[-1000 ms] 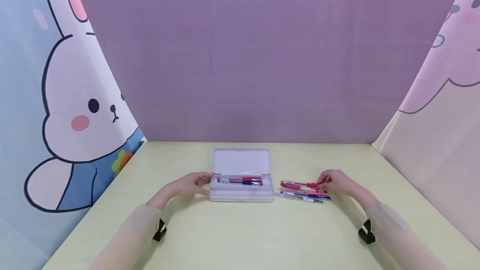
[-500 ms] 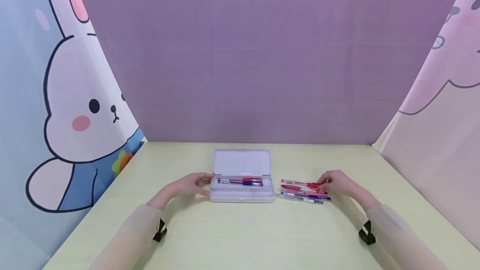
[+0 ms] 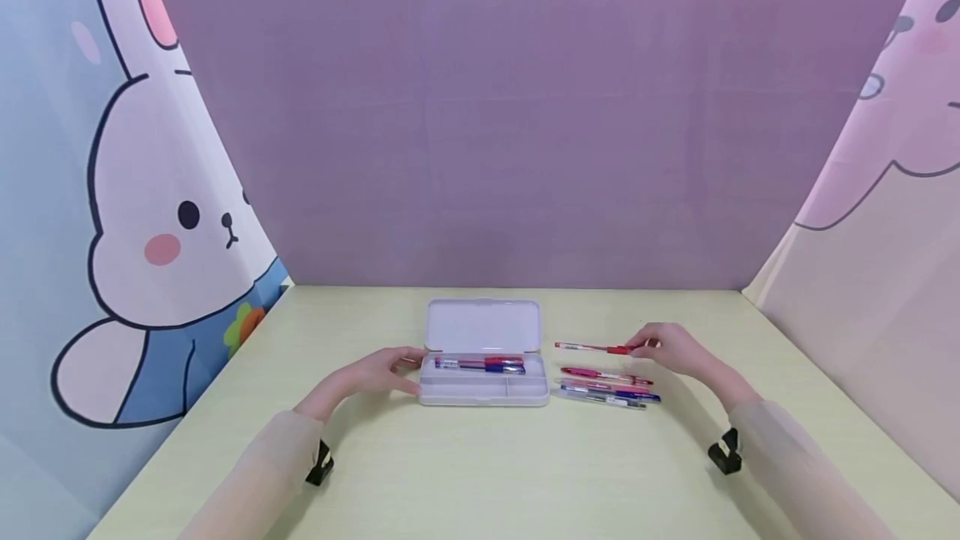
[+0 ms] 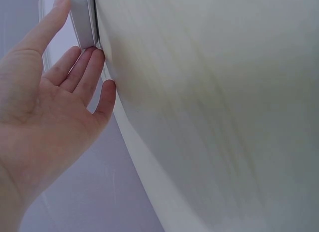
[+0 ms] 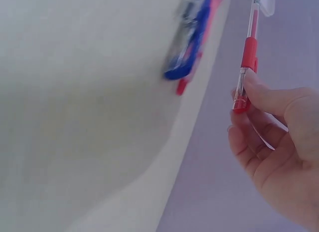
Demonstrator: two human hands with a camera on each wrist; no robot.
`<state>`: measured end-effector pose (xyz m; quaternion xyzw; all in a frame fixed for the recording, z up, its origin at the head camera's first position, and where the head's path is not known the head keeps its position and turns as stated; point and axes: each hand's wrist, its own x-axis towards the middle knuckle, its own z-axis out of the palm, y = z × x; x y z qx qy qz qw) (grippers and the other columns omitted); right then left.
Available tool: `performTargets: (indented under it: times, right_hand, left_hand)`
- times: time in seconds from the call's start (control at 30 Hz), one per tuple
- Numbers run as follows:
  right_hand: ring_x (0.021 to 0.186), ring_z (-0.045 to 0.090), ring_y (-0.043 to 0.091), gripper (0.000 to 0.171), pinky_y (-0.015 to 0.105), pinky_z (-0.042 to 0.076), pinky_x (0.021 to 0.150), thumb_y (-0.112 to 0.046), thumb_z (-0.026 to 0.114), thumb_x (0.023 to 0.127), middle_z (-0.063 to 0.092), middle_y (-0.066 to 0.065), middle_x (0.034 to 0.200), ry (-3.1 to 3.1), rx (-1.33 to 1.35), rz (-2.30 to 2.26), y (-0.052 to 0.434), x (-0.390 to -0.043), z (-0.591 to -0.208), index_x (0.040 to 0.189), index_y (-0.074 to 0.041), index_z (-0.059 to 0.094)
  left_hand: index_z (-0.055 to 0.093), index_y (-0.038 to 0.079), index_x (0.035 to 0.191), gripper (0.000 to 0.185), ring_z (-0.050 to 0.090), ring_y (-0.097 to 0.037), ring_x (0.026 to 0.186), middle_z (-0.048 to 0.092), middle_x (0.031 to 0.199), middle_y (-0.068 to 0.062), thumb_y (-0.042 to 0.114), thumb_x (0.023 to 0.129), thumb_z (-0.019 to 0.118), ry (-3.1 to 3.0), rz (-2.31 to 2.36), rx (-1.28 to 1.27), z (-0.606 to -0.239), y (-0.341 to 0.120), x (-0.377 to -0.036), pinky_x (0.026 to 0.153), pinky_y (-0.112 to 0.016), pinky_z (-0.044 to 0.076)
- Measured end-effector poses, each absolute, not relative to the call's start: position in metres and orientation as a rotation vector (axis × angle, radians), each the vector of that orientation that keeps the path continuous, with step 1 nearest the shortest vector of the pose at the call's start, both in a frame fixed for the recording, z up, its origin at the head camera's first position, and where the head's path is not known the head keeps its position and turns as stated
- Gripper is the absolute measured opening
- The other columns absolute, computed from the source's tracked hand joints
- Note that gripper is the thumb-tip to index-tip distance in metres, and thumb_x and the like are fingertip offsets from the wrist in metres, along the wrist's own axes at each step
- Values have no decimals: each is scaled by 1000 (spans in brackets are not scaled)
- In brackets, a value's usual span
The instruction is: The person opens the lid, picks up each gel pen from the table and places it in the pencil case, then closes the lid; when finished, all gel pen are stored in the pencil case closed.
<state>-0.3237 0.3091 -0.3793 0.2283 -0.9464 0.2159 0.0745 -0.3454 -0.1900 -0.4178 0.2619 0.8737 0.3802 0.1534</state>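
"Right hand (image 3: 670, 347)?"
"It pinches a slim, clear-barrelled red pen (image 3: 588, 347) near the open, pale case (image 3: 471, 387)."
"Left hand (image 3: 378, 369)?"
"Thumb and fingers spread, touching the smooth, rectangular case's end."
"Other pens (image 3: 596, 373)?"
"Some on the yellowish bench (image 3: 480, 473)."

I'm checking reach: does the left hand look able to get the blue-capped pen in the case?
Probably yes: the left hand touches the case, the lid is open, and nothing covers the blue-capped pen.
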Motion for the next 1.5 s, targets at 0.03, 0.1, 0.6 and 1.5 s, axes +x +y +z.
performTargets:
  times: [0.03,0.1,0.6,1.5]
  right_hand:
    - [75,56,12,10,23,47,63,-8,69,83,69,6,87,-2830,698,655,307,-325,-377,92,-4,73]
    - [75,56,12,11,24,48,64,-9,69,83,69,5,87,-2816,720,669,301,-327,-374,92,-5,73]
    - [77,57,12,9,27,49,69,-12,70,83,69,1,87,-2796,764,785,239,-341,-362,92,-10,73]
    - [80,58,11,13,24,50,71,-9,68,85,69,4,91,-2845,950,817,143,-356,-376,96,-7,74]
  left_hand:
    - [44,2,137,67,46,-37,126,47,139,-20,26,81,74,2509,1085,751,-418,-190,-345,107,-51,36]
    - [44,3,137,68,46,-37,126,47,139,-19,27,81,74,2512,1080,753,-418,-190,-345,107,-51,36]
    - [43,1,138,66,46,-37,126,46,140,-20,23,82,73,2482,1118,769,-418,-190,-347,106,-51,37]
    - [42,4,139,68,45,-37,127,44,142,-19,26,82,72,2494,1084,736,-418,-191,-349,107,-50,36]
